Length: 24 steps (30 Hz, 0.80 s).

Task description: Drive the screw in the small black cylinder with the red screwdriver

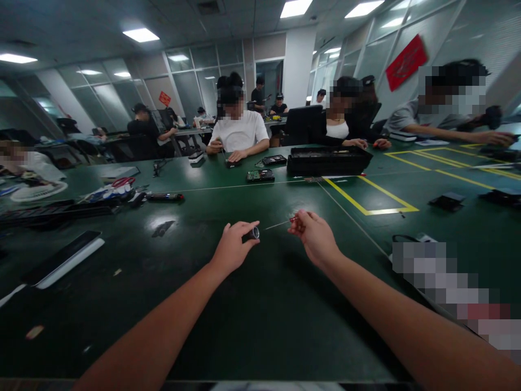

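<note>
Pinched between the thumb and fingers of my left hand (233, 247) is a small dark cylinder (254, 233) with a pale metallic rim, its round end turned to the right. My right hand (315, 236) is closed on the red handle of a thin screwdriver (280, 223). The screwdriver's slim shaft points left at the cylinder, with a small gap between its tip and the rim. Both hands are above the green tabletop (260, 320). What the cylinder is, I cannot make out.
A long black case (329, 162) stands across the table, beside a circuit board (260, 175). Left lie a black-and-white flat device (67, 259), a dark pen-like tool (165, 197) and red-handled scissors (122, 182). Yellow tape (391, 210) marks the right. Several people sit around.
</note>
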{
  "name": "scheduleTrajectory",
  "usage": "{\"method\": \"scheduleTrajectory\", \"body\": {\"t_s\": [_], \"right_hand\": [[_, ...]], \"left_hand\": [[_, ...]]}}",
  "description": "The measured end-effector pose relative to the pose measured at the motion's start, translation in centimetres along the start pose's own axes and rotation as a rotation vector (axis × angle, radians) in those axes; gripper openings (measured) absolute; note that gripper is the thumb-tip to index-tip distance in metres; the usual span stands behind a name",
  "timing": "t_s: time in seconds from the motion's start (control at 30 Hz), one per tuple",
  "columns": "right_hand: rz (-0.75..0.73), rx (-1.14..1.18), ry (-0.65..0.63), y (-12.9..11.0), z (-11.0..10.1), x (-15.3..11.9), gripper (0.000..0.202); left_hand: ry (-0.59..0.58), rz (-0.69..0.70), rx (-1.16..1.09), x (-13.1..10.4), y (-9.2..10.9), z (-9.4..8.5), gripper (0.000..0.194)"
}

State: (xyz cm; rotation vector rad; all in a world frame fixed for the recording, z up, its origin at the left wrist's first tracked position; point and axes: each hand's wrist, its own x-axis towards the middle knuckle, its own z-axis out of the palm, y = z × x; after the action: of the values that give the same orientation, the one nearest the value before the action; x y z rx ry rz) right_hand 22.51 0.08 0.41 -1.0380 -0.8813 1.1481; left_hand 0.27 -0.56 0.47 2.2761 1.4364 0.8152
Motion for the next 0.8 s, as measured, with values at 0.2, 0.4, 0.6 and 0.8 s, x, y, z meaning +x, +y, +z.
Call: {"method": "scheduleTrajectory", "body": {"t_s": [0.2, 0.4, 0.6, 0.8], "right_hand": [[-0.092, -0.122, -0.058, 0.1, 0.1, -0.5, 0.027], [-0.158, -0.218, -0.123, -0.2, 0.8, -1.4, 0.028], [-0.257, -0.388, -0.098, -0.8, 0.7, -1.7, 0.029], [-0.272, -0.578, -0.082, -2.2, 0.7, -2.4, 0.035]], "left_hand": [[-0.009, -0.013, -0.028, 0.1, -0.5, 0.1, 0.046], [0.016, -0.03, -0.083, 0.1, 0.3, 0.2, 0.056], [0.025, -0.008, -0.099, 0.0, 0.3, 0.0, 0.042], [0.017, 0.065, -0.201, 0.0, -0.3, 0.4, 0.039]]}}
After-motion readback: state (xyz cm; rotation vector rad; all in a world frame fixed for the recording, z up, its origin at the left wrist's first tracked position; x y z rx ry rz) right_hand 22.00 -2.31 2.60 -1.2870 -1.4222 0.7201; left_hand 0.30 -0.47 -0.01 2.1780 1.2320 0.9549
